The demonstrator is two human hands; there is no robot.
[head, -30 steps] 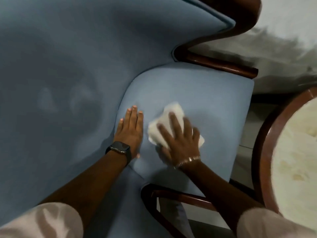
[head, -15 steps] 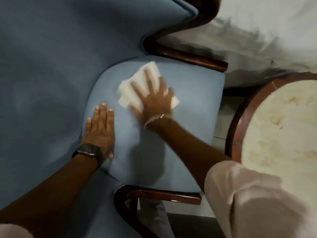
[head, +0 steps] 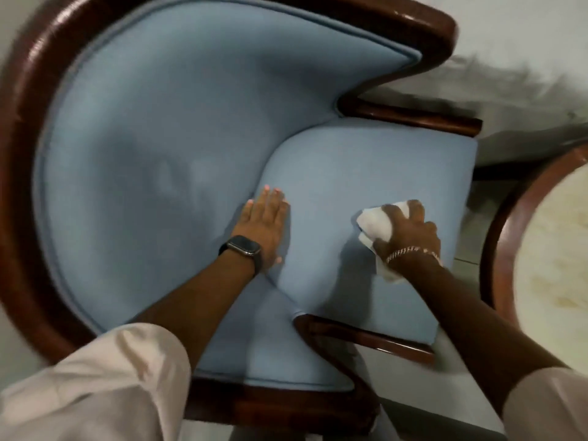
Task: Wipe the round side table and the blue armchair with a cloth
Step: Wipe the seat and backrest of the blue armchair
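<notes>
Right hand (head: 409, 229) grips the cloth (head: 374, 222) on the blue armchair (head: 350, 173) seat — left hand (head: 264, 226) flat, round side table (head: 547, 249) beside.

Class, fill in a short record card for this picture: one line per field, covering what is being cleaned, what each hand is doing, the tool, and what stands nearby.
Item being cleaned: blue armchair, on its seat cushion
Left hand: flat on the cushion's edge, fingers straight, holding nothing
Right hand: pressing the white cloth onto the cushion
Cloth: crumpled, partly under the palm
Worn: watch on left wrist, bracelet on right
Nearby: round side table at the right edge, untouched
</notes>
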